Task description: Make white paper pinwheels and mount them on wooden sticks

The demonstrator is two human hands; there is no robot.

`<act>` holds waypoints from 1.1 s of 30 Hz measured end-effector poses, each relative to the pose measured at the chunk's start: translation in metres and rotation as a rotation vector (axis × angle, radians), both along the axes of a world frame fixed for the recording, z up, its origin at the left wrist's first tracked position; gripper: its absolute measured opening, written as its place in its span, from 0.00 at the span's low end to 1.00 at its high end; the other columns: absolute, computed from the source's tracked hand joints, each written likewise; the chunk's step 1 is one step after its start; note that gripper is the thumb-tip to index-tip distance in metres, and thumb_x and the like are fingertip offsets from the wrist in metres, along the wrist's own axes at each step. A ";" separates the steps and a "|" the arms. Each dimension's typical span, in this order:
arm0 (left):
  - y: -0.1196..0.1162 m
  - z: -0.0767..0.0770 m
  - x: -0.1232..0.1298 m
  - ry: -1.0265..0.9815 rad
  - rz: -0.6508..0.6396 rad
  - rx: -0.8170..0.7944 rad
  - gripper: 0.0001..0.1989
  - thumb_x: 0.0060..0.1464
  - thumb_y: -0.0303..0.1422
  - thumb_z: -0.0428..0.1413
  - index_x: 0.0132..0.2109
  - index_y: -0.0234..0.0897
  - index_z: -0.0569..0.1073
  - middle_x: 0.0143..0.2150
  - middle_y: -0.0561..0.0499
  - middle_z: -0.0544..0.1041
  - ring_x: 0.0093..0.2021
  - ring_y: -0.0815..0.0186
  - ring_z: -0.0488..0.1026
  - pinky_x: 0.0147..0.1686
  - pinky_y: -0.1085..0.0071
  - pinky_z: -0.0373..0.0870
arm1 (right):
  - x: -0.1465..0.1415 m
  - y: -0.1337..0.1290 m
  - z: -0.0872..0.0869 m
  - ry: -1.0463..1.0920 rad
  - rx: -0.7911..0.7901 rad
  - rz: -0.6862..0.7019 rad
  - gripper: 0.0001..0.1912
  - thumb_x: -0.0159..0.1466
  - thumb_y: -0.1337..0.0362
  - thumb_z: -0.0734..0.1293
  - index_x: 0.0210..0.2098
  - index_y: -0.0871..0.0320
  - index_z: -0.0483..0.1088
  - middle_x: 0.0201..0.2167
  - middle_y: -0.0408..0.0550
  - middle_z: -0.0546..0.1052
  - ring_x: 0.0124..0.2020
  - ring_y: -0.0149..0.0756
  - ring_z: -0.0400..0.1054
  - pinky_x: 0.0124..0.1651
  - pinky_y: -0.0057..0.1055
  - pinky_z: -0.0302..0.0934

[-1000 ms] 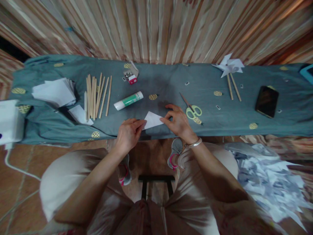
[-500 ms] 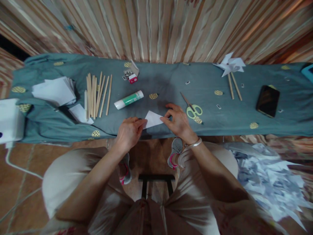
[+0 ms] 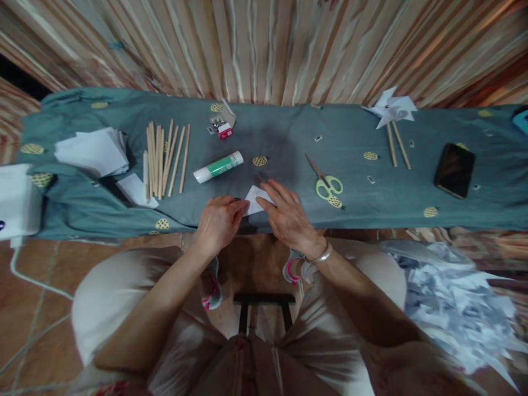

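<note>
A folded white sheet of paper (image 3: 255,199) lies near the front edge of the cloth-covered table (image 3: 346,143). My left hand (image 3: 220,221) pinches its left corner between thumb and fingers. Flat across the paper's right side rests my right hand (image 3: 290,215), its fingers stretched out and covering that part. Beyond the paper lies a glue stick (image 3: 218,166) with a green label. Scissors (image 3: 328,184) with light green handles are to the right of my right hand.
Several wooden sticks (image 3: 159,159) and a stack of white paper (image 3: 93,153) lie on the left. A small open box (image 3: 223,124) holds metal pieces. Paper pinwheels (image 3: 392,109) and a phone (image 3: 454,170) are on the right. Beside my leg is a heap of paper (image 3: 457,302).
My right hand has let go of the paper's right corner, moved left and flattened over the paper with fingers extended. My left hand keeps its pinch in the same place.
</note>
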State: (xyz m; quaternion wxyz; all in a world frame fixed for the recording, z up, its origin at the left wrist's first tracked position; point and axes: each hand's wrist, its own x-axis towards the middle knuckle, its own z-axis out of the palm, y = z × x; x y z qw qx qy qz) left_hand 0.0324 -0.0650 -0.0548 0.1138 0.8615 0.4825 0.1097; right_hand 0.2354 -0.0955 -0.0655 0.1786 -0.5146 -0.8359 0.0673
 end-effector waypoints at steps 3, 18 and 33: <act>0.000 0.002 0.001 0.008 0.010 0.020 0.16 0.67 0.35 0.49 0.49 0.37 0.80 0.36 0.44 0.78 0.38 0.58 0.73 0.40 0.63 0.67 | -0.001 0.001 0.001 -0.013 -0.012 -0.013 0.21 0.69 0.74 0.56 0.57 0.57 0.70 0.68 0.56 0.64 0.71 0.48 0.52 0.66 0.51 0.56; -0.011 -0.008 0.014 -0.036 -0.124 0.103 0.18 0.66 0.30 0.49 0.59 0.29 0.72 0.62 0.39 0.74 0.63 0.50 0.67 0.59 0.51 0.64 | -0.002 -0.003 0.003 -0.042 0.020 -0.035 0.21 0.70 0.72 0.55 0.59 0.59 0.69 0.68 0.59 0.64 0.72 0.49 0.51 0.65 0.50 0.56; -0.022 -0.010 0.014 0.047 -0.148 0.120 0.25 0.62 0.33 0.55 0.64 0.27 0.67 0.67 0.35 0.67 0.67 0.47 0.63 0.65 0.46 0.57 | 0.011 -0.030 -0.004 -0.058 0.054 -0.041 0.20 0.67 0.73 0.60 0.57 0.62 0.69 0.66 0.64 0.65 0.72 0.53 0.51 0.65 0.52 0.56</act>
